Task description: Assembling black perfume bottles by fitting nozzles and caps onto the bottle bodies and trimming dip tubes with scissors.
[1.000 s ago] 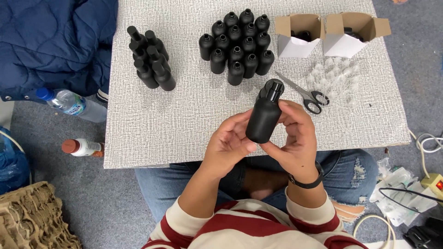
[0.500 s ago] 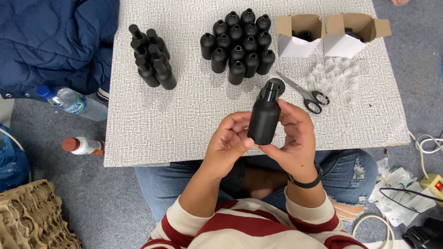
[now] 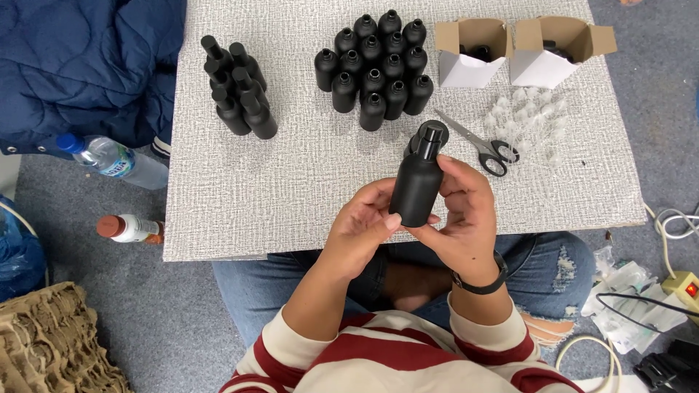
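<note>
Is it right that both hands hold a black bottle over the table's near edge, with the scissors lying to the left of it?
Not quite. The head view shows the left hand and right hand holding the black bottle, but the scissors lie to its right, on the table.

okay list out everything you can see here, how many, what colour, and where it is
Held bottle: 1, matte black with pump cap, over the table's near edge, in both hands.
Open bottles: about 13, black, uncapped, clustered at table's far middle.
Capped bottles: about 6, black, far left of table.
Boxes: 2, white outside and brown inside, open, far right.
Scissors: 1, black handles, right of the held bottle.
Clear plastic pieces: a loose pile, below the boxes.
Table: 1, grey textured.
Blue jacket: 1, left.
Drink bottles: 2, on floor left.
Left hand: grips the bottle's base.
Right hand: wraps the bottle; dark wristband.
</note>
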